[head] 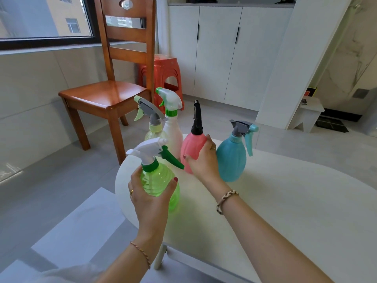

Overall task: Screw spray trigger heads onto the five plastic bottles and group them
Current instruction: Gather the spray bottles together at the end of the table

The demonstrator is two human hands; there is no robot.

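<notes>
Green plastic fills the left hand (151, 198): fingers and thumb are wrapped round the belly of the green bottle (161, 181), near the table's (285, 211) rounded left edge, whether lifted or resting I cannot tell. Its white trigger head (149, 150) sits on a dark green collar, lever pointing right toward the other hand.

The right hand (204, 162) is clamped on the pink bottle (192, 147), thumb on the near face and fingers round the right flank. That bottle carries a narrow black head (197, 117) and stands on the table just beyond the left hand.

Touching or nearly touching the right hand's fingers, on their right, stands the blue bottle (232, 158) with a grey head and pale blue lever. Beyond the left hand, hard against the table's far edge, stand the white bottle (173, 133) with a green collar and, left of it, the yellow bottle (152, 132) with a grey head. These two touch or nearly touch; the pink one is just beside the white.

All five bottles crowd the table's left end. To the right of the right hand and nearer than both wrists the white tabletop lies bare and wide. Past the left edge the surface drops to grey floor (61, 170), with a wooden chair (106, 94) well beyond the left hand.
</notes>
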